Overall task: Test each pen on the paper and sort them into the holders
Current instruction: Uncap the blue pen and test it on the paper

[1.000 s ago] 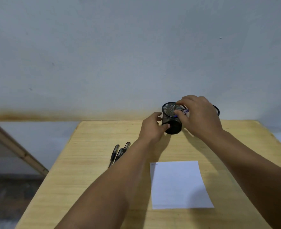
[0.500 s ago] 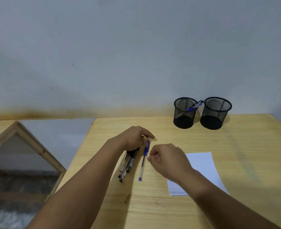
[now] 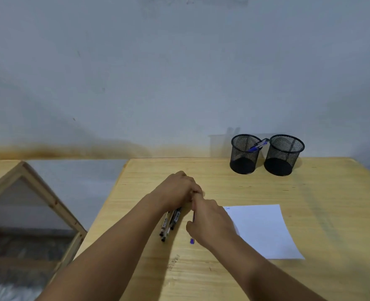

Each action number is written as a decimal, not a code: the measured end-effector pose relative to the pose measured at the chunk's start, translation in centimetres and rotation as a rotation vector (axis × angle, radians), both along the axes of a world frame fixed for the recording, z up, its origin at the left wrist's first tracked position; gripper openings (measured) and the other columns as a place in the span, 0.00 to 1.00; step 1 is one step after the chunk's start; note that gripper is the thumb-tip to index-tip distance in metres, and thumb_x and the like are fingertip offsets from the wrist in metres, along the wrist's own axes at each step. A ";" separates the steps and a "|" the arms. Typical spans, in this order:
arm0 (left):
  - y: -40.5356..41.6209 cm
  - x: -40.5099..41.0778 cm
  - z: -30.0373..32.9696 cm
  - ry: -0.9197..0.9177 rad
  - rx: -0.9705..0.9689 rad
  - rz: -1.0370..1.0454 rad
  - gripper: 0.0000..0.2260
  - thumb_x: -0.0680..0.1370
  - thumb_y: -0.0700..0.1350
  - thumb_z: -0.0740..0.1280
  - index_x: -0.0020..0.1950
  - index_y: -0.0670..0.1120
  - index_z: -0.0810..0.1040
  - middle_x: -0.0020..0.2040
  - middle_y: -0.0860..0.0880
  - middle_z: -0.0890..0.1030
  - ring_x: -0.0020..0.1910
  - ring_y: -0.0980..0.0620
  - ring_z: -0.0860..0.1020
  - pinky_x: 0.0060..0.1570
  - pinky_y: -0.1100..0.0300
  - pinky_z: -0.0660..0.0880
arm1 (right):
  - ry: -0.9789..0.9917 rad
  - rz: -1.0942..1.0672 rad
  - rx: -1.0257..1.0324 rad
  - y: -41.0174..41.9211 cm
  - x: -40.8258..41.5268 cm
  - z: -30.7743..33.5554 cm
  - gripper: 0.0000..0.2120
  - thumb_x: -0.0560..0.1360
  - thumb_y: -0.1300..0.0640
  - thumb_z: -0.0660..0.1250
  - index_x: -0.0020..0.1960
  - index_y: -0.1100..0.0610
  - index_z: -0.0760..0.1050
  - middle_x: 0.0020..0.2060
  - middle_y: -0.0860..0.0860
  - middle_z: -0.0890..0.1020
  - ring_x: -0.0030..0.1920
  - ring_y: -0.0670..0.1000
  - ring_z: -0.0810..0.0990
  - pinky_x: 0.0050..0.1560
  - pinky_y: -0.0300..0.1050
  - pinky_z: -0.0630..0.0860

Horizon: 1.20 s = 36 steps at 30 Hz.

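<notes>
Nearest you, your two forearms reach out over the wooden bench (image 3: 223,279) and meet just left of the sheet of paper (image 3: 264,231), which lies flat on the bench with a tiny blue scribble at its far left corner. Your right hand (image 3: 210,222) sits at the left edge of the paper, knuckles up, over a blue pen (image 3: 192,241) lying on the bench; only the pen's near blue end and a short strip of barrel show from under the hand. Its fingers are curled down around the pen, though you cannot tell from this view whether they actually pinch it. Just left of that pen, further from the paper, a small bundle of black pens (image 3: 168,223) lies side by side, near ends pointing toward you. Your left hand (image 3: 177,191) rests on the far ends of those pens, touching your right hand at the fingertips; its fingers are bent downward and hidden behind the knuckles, so whether they grip anything cannot be told. Beyond the paper, at the back edge of the bench against the grey wall (image 3: 179,72), two black mesh holders stand upright, nearly touching. The left holder (image 3: 243,157) contains one blue pen (image 3: 256,146) leaning toward its neighbour; the right holder (image 3: 283,158) stands just beside it.
</notes>
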<state>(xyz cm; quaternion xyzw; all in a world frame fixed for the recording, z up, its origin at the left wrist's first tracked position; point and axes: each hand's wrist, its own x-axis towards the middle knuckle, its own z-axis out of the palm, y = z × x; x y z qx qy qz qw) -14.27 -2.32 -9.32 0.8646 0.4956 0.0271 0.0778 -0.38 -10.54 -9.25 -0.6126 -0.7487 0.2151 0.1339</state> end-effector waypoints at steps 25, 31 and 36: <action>-8.7 3.1 2.0 -0.432 0.257 0.076 0.07 0.78 0.53 0.69 0.53 0.56 0.84 0.43 0.57 0.77 0.46 0.54 0.72 0.46 0.58 0.71 | 0.216 -0.012 0.170 -3.6 9.5 2.2 0.04 0.74 0.52 0.66 0.48 0.45 0.77 0.42 0.43 0.80 0.41 0.44 0.76 0.37 0.40 0.72; -10.8 6.0 1.7 -0.450 0.283 0.103 0.07 0.78 0.55 0.68 0.53 0.58 0.83 0.45 0.56 0.79 0.48 0.54 0.73 0.46 0.53 0.73 | 0.157 0.019 0.277 -4.9 11.5 3.0 0.05 0.75 0.50 0.67 0.49 0.46 0.80 0.41 0.43 0.82 0.42 0.45 0.79 0.40 0.45 0.77; -11.9 7.7 1.2 -0.502 0.313 0.112 0.07 0.78 0.53 0.68 0.53 0.55 0.84 0.44 0.54 0.79 0.48 0.53 0.74 0.46 0.66 0.66 | 0.194 0.048 0.310 -5.3 12.7 2.8 0.06 0.75 0.49 0.67 0.49 0.47 0.81 0.41 0.43 0.84 0.41 0.45 0.79 0.41 0.47 0.79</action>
